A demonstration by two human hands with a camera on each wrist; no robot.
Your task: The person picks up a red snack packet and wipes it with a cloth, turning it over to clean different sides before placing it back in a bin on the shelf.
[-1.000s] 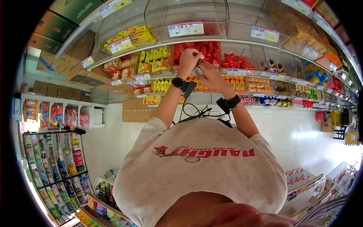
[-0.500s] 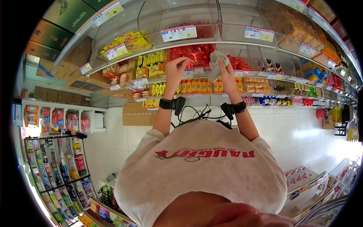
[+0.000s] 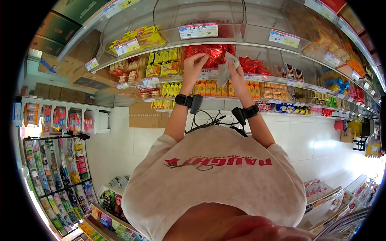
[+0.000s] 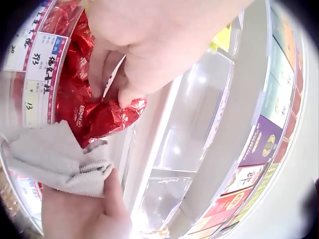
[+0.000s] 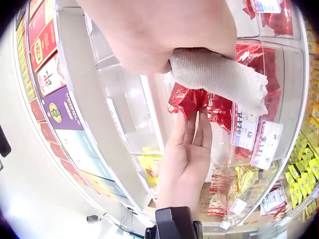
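Note:
In the head view my left hand [image 3: 195, 70] is at a shelf bin of shiny red foil packets [image 3: 217, 52]. Its thumb and fingers pinch a red foil packet [image 4: 117, 117], seen close in the left wrist view. Beside it, my right hand [image 3: 239, 80] grips a folded grey-white ribbed cloth [image 5: 214, 77]. The cloth [image 4: 60, 157] hangs in front of the bin's edge, below the red packet in the left wrist view. My right fingers are partly hidden behind the cloth.
Price labels [image 3: 198, 31] line the shelf fronts. Yellow packets [image 3: 163, 69] fill the bin to the left, and more red packets [image 3: 253, 66] lie to the right. Clear plastic bins [image 3: 197, 12] stand on the shelf above. A cardboard box [image 3: 148, 115] sits below the shelves.
My hands, close together at the red packets a second ago, have separated, the right moving rightward with the cloth. My left hand has drawn back, then returned slightly toward the red packets.

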